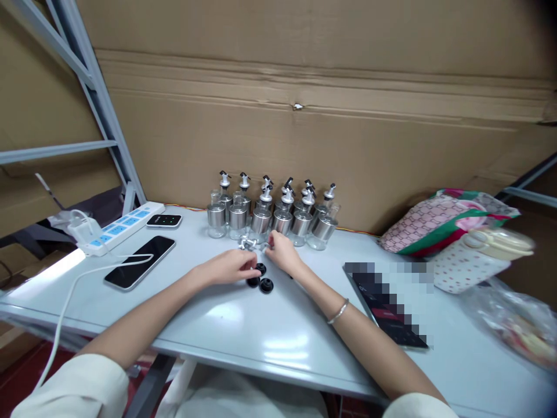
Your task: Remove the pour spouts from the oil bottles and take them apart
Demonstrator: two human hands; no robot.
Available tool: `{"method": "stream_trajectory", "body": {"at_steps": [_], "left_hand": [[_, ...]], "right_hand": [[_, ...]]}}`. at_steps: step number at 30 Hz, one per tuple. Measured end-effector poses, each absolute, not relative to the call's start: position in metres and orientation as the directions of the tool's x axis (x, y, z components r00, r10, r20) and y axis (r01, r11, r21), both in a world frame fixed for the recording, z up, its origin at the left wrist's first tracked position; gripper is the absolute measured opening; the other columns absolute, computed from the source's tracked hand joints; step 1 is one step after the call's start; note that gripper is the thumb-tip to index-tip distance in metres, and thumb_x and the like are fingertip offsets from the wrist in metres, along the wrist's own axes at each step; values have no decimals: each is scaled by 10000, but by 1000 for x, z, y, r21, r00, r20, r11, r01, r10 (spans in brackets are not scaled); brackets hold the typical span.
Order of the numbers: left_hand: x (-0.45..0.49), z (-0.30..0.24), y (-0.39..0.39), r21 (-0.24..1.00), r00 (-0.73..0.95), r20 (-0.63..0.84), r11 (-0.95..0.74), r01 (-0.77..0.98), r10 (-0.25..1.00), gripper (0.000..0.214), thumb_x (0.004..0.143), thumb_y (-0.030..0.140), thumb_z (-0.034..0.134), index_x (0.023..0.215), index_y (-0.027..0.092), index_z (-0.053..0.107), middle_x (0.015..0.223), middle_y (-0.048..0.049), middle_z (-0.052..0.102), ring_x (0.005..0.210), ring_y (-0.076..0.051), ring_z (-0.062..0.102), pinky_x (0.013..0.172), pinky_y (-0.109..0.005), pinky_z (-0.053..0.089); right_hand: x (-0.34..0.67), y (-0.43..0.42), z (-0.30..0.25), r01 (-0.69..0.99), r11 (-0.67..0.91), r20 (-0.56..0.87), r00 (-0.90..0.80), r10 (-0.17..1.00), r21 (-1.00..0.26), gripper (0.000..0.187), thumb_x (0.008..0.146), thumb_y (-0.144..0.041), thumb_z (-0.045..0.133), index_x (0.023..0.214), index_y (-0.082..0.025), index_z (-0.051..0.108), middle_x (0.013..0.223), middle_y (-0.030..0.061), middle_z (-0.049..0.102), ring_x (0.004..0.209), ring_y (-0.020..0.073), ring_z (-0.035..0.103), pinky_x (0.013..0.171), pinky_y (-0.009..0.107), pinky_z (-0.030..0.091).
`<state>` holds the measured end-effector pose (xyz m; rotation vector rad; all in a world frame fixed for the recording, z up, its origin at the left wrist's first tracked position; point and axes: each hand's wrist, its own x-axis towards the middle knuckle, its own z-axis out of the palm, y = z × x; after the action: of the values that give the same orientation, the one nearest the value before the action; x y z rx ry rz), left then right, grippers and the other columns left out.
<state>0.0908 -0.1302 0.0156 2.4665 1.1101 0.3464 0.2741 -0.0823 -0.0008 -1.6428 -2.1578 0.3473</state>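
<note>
My left hand [230, 266] is at the table's middle, thumb and fingers closing at the edge of a small round black cap [261, 269]. Another black cap [267, 285] lies just in front of it, and a third is partly under my fingertips. My right hand [282, 251] is closed, fingers curled down beside small silver pourer spouts [247, 242]; whatever its fingertips hold is hidden. Behind my hands stand several glass bottles with steel sleeves [261, 222]. Most carry silver-and-black pourers; a front-left bottle [216, 217] and the rightmost bottle [323, 230] have bare necks.
To the left lie a phone [140, 262], a small black-faced device [164, 220] and a power strip [126, 223] with a white cable. A dark flat package [383, 307], a spotted flask [467, 264], a patterned bag [435, 223] and a plastic bag [517, 325] occupy the right. Cardboard walls the back.
</note>
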Motion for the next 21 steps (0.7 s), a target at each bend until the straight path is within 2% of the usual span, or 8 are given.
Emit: {"method": "stream_trajectory", "body": {"at_steps": [5, 12, 15, 17, 21], "left_hand": [[73, 10, -111, 290, 599, 200, -631, 720, 775, 200, 904, 305, 406, 933, 182, 562, 890, -48, 610, 781, -180, 565, 718, -281, 412], [72, -2, -106, 191, 685, 174, -707, 682, 708, 311, 927, 343, 418, 1133, 190, 593, 1112, -97, 569, 998, -223, 561, 869, -322, 440], [76, -5, -108, 178, 699, 179, -721, 669, 692, 333, 924, 335, 436, 1195, 193, 566, 1109, -99, 568, 1003, -231, 558, 871, -339, 449], [77, -7, -108, 167, 698, 195, -725, 668, 688, 339, 924, 334, 442, 1210, 191, 553, 1110, -103, 565, 1005, -236, 553, 875, -352, 453], [74, -5, -106, 163, 698, 268, -746, 646, 664, 304, 926, 326, 442, 1163, 181, 565, 1134, -115, 548, 1035, -242, 531, 901, -379, 448]], "right_hand": [[278, -82, 1, 767, 330, 146, -301, 942, -551, 165, 732, -116, 574, 891, -160, 559, 886, 38, 665, 790, 141, 614, 743, 248, 450], [279, -80, 0, 665, 401, 174, -382, 907, -631, 162, 737, -112, 583, 890, -157, 609, 967, 54, 656, 854, 140, 621, 781, 259, 475], [278, -79, -4, 611, 477, 260, -413, 873, -631, 174, 727, -116, 584, 887, -167, 630, 1013, 69, 619, 891, 154, 604, 782, 275, 484], [277, -79, -4, 566, 538, 354, -409, 841, -625, 165, 726, -114, 563, 865, -171, 632, 965, 67, 619, 863, 162, 601, 763, 290, 490], [278, -81, 12, 469, 607, 571, -236, 786, -641, 152, 764, -159, 503, 872, -173, 609, 883, 66, 642, 822, 179, 611, 745, 317, 499]]}}
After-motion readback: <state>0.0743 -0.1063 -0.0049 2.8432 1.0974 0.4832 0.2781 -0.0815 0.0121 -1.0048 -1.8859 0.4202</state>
